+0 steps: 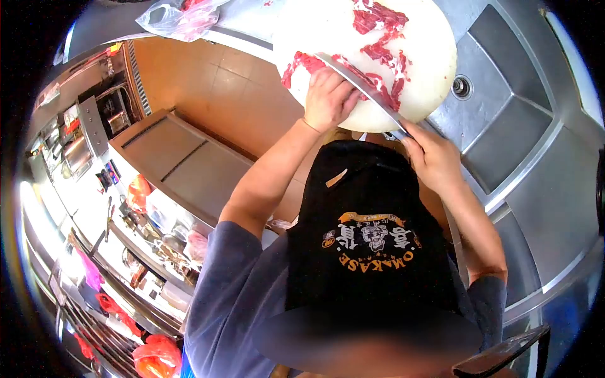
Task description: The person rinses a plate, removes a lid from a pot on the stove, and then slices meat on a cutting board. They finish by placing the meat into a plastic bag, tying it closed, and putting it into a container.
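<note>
A round white cutting board [428, 57] carries several pieces of red raw meat [381, 19] with white fat. My right hand [436, 157] is closed around the handle of a kitchen knife [365, 86], whose long blade lies slanted across the board, its tip toward the upper left. Just left of the blade, my left hand [329, 101] has its fingers curled down on a strip of meat [305, 63], holding it against the board. More cut meat [394, 88] lies along the blade's right side. The fingertips of my left hand are partly hidden.
A steel sink [485, 120] with a drain [462, 87] adjoins the board on the right. At upper left, a clear plastic bag [183, 19] rests on the steel counter. A steel cabinet [183, 157] and cluttered shelves [126, 252] with red bags stand at left. Tiled floor [201, 82] lies between.
</note>
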A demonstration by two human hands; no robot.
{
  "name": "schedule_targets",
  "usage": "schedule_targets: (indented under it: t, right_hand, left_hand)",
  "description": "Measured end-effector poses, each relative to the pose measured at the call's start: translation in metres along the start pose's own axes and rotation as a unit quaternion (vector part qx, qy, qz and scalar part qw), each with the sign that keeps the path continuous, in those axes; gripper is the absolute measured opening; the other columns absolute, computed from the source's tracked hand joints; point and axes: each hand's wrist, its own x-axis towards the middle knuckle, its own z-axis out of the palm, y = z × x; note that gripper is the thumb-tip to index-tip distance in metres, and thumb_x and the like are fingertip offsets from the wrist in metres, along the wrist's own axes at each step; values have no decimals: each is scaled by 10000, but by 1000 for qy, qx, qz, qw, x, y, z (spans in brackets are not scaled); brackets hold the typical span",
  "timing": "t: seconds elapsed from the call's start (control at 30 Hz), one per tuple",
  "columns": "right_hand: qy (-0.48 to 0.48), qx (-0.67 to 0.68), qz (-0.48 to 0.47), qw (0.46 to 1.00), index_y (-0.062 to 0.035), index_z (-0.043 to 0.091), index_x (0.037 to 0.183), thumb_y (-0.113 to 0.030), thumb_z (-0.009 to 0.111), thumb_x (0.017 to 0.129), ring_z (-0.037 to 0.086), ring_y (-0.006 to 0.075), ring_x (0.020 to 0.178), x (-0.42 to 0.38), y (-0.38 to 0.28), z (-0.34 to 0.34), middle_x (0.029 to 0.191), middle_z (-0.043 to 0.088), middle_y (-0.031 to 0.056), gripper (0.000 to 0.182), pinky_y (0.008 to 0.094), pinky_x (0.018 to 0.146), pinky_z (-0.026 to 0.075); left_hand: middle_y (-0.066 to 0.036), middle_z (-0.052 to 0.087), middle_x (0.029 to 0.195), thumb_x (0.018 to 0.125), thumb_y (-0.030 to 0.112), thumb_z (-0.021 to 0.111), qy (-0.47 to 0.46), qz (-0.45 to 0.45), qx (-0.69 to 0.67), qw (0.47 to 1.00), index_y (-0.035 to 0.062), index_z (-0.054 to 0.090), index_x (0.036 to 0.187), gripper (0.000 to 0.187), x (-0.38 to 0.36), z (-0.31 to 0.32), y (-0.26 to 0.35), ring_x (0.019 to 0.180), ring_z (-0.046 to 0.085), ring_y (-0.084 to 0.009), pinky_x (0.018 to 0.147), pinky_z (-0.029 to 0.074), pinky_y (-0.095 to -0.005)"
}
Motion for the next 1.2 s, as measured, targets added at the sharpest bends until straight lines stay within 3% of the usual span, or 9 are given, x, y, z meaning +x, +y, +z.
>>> schedule_targets:
  t: [0.2,0.43,0.57,0.6,0.63,0.73,0.8,0.97,1.2]
  right_hand:
    - [2,21,-16,1000,-190,600,1301,-296,560,969,675,367,820,44,-4,20,926,700,160,350,471,662,523]
    - [37,35,-19,999,-195,610,1293,-290,551,979,686,357,820,3,6,13,918,712,148,333,453,685,538]
    - [-31,71,15,997,-142,644,1214,-286,583,973,676,362,881,96,-8,40,991,697,171,288,413,742,538]
    - [-18,68,-27,997,-146,648,1206,-347,540,989,669,367,866,125,-11,42,984,692,176,314,428,746,531]
    - [79,107,-46,990,-184,676,1178,-368,530,982,666,372,848,149,-5,59,910,693,166,306,448,725,520]
    - [112,29,2,993,-185,670,1206,-364,533,981,676,364,854,134,-20,29,942,701,159,319,434,724,529]
    - [118,106,-46,986,-202,660,1236,-343,552,976,682,360,839,89,-6,17,936,706,153,315,434,717,532]
    - [23,44,-17,999,-176,650,1244,-303,591,961,682,358,808,1,-3,1,898,703,160,317,438,698,532]
    - [-18,22,11,1000,-148,647,1247,-291,598,962,669,378,809,53,-21,18,924,693,186,323,413,699,531]
  left_hand:
    - [-45,643,1023,707,127,772,-10,2,5,1000,97,708,962,264,1,4,-5,995,592,-274,906,432,-414]
    - [-39,649,995,684,119,786,-14,-4,7,1000,111,711,935,262,0,5,-6,983,593,-263,894,429,-414]
    - [-32,645,984,696,123,785,-16,-5,-11,1000,114,708,915,232,0,5,-7,970,599,-255,894,431,-414]
    - [-30,644,982,701,121,783,-14,4,-21,1000,113,705,911,225,2,4,-7,961,600,-254,894,432,-412]
    - [-28,643,981,706,118,782,-13,13,-34,999,112,702,908,218,3,2,-6,952,602,-253,893,434,-411]
    - [-64,636,1016,720,104,775,-9,15,-44,999,82,689,944,240,-1,-1,-3,963,596,-280,884,440,-422]
    - [-84,631,1045,726,94,774,4,4,-53,999,65,685,972,263,-4,1,-3,979,588,-292,881,437,-428]
    - [-87,637,994,726,122,772,-8,3,0,1000,72,689,949,243,-4,0,0,980,593,-317,889,457,-435]
    - [-61,652,1011,709,117,777,-13,-7,2,1000,95,711,975,275,-1,2,-3,996,597,-298,900,463,-428]
